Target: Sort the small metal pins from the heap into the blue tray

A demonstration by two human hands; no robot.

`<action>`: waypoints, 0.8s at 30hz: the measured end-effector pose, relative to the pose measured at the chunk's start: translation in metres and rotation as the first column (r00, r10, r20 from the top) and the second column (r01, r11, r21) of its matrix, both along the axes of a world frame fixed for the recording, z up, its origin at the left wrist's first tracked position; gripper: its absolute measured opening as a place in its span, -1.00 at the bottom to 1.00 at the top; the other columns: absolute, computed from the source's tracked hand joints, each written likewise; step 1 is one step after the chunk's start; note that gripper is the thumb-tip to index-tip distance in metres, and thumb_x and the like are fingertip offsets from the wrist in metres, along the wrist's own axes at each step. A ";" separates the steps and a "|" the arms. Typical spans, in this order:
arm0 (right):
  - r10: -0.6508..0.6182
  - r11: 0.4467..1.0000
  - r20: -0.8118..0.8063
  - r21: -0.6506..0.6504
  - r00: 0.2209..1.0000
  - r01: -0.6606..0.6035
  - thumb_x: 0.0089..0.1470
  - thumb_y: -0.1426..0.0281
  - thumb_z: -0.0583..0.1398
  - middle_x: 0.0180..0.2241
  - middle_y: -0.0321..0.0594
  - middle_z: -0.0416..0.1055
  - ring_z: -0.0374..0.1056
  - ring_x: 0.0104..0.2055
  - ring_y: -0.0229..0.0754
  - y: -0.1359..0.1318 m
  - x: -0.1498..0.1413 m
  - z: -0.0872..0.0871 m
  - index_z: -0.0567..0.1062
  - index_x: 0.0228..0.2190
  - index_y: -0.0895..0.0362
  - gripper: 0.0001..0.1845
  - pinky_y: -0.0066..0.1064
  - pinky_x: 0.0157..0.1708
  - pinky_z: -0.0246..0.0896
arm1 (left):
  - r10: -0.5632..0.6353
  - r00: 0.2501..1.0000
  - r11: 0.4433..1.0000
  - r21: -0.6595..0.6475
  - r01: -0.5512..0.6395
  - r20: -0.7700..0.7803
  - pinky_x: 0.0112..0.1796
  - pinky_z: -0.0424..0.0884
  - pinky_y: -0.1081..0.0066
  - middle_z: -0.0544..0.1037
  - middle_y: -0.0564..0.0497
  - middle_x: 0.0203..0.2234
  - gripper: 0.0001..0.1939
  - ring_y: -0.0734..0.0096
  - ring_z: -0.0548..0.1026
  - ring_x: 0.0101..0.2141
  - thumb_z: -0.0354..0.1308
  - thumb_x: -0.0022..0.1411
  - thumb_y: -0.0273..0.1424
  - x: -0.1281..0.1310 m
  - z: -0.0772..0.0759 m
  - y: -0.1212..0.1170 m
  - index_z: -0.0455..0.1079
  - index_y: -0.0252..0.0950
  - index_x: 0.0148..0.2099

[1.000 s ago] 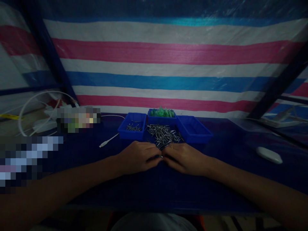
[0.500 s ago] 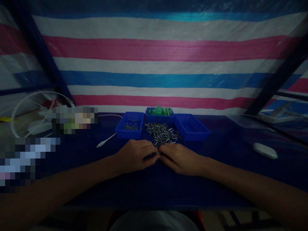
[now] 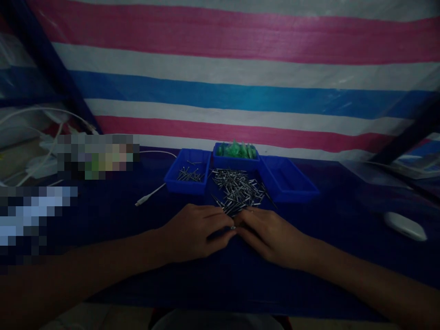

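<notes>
My left hand (image 3: 202,231) and my right hand (image 3: 273,233) meet fingertip to fingertip just in front of a pile of thin silver metal pins (image 3: 240,190). A small shiny metal piece (image 3: 233,227) shows between the pinched fingers of both hands; it is too small and dark to tell its exact kind. Left of the pile, a blue tray (image 3: 187,187) holds some loose nail-like pins (image 3: 189,174). Behind the pile, a second blue tray (image 3: 237,162) contains green plastic packets (image 3: 236,149). A third blue tray (image 3: 292,195) stands at the right.
A white cable (image 3: 149,196) with a plug lies left of my hands. A white rounded device (image 3: 404,226) rests on the blue tabletop (image 3: 220,279) at the right. Behind is a striped plastic sheet (image 3: 240,98). Blurred-out items (image 3: 99,156) sit at the left.
The view has tilted down and shifted slightly left, so the trays and pile appear further right. Both hands stay pinched together, with the small metal piece showing a little more clearly.
</notes>
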State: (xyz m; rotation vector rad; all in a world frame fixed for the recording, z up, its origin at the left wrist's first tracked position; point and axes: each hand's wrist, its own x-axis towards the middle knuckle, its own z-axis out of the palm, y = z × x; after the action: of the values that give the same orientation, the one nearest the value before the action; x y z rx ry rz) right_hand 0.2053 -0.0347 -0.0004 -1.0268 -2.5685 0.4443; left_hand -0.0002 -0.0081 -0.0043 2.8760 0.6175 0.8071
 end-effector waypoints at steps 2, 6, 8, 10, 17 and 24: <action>-0.011 1.000 -0.023 -0.012 1.000 0.011 0.19 0.42 -0.03 -0.43 -0.23 0.30 0.24 -0.39 -0.25 0.000 -0.001 0.001 0.29 -0.36 0.16 -0.87 -0.41 -0.38 0.17 | 0.011 1.000 1.000 -0.006 -0.011 -0.003 -0.45 0.22 0.53 0.44 0.10 -0.48 -0.86 0.56 0.39 -0.47 -0.02 0.26 -0.37 -0.003 0.001 0.001 0.33 -0.29 -0.25; -0.021 0.997 -0.069 -0.080 0.997 0.015 0.18 0.44 -0.03 -0.43 -0.24 0.29 0.24 -0.39 -0.26 0.003 -0.003 0.003 0.26 -0.39 0.14 -0.87 -0.43 -0.39 0.17 | 0.027 1.000 0.998 -0.051 -0.027 -0.010 -0.49 0.20 0.53 0.42 0.10 -0.52 -0.87 0.55 0.38 -0.49 -0.03 0.23 -0.40 -0.006 0.003 0.006 0.33 -0.29 -0.29; -0.036 0.994 -0.092 -0.106 0.995 0.026 0.18 0.45 -0.04 -0.44 -0.25 0.29 0.24 -0.41 -0.27 0.006 -0.002 0.003 0.25 -0.40 0.13 -0.87 -0.43 -0.40 0.17 | 0.035 0.999 0.995 -0.094 -0.039 -0.041 -0.50 0.19 0.53 0.41 0.10 -0.53 -0.89 0.55 0.37 -0.51 -0.02 0.21 -0.42 -0.006 0.003 0.010 0.32 -0.29 -0.32; -0.056 0.990 -0.108 -0.132 0.993 0.041 0.18 0.45 -0.05 -0.46 -0.26 0.30 0.24 -0.43 -0.27 0.009 -0.002 0.003 0.25 -0.41 0.13 -0.86 -0.44 -0.43 0.16 | 0.037 0.996 0.989 -0.140 -0.049 -0.084 -0.51 0.19 0.52 0.40 0.11 -0.53 -0.91 0.54 0.37 -0.51 -0.01 0.19 -0.44 -0.005 0.003 0.013 0.31 -0.29 -0.33; -0.068 0.979 -0.183 -0.199 0.981 0.030 0.16 0.48 -0.03 -0.46 -0.25 0.36 0.28 -0.44 -0.28 0.018 0.000 0.004 0.26 -0.40 0.13 -0.88 -0.45 -0.44 0.18 | -0.008 0.989 0.968 -0.249 -0.030 -0.150 -0.47 0.22 0.50 0.45 0.08 -0.46 -0.94 0.49 0.39 -0.46 -0.02 0.18 -0.47 -0.002 0.002 0.020 0.27 -0.29 -0.30; -0.021 0.979 -0.130 -0.202 0.991 -0.006 0.13 0.52 -0.01 -0.44 -0.25 0.37 0.28 -0.44 -0.28 0.024 0.003 0.005 0.27 -0.39 0.13 -0.89 -0.47 -0.44 0.17 | 0.025 0.999 0.950 -0.310 -0.036 -0.039 -0.51 0.19 0.52 0.41 0.10 -0.51 -0.95 0.53 0.36 -0.51 -0.02 0.16 -0.49 -0.002 0.008 0.021 0.25 -0.28 -0.31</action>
State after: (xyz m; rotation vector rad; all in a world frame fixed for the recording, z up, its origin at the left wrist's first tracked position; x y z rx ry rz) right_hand 0.2079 -0.0112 0.0050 -1.0355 -2.4396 0.7578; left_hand -0.0025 0.0124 0.0041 2.6040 0.7227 0.6012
